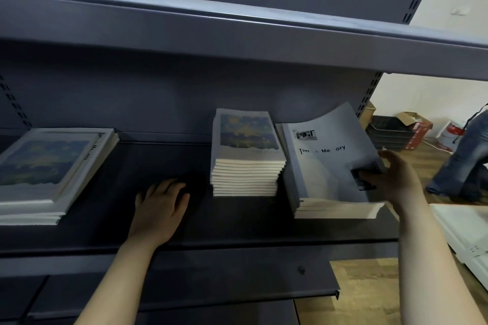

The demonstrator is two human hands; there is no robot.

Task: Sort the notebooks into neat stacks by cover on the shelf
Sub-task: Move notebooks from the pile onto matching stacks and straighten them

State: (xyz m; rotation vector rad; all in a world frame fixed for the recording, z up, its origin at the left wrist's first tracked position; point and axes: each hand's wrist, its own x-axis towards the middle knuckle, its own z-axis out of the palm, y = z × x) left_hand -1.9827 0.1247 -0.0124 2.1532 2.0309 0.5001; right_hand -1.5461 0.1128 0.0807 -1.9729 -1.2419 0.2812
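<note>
1. Notebooks with a painted blue-and-yellow cover make up the left pile (50, 166), well to the left of the left hand. Its copies are slid askew and fanned, so it needs squaring.
2. The left hand (161, 206) lies palm down on the bare shelf (237, 227) between the two painted piles, fingers relaxed and holding nothing.
3. The middle pile (247, 158), just to that hand's right, shows the same painted cover and is tall, with edges nearly flush. Two piles of one cover suggest a merge is left to do.
4. The right pile (335, 208), close beside the middle one, has plain grey covers with black lettering and a small dark picture.
5. The top notebook (324, 166) of that pile bows upward at its far end. The right hand (393, 177) pinches its near right corner, thumb and fingers curled on the edge.
6. As I judge it, the covers are separated. Tidying the left pile and settling this grey copy remain.
</note>
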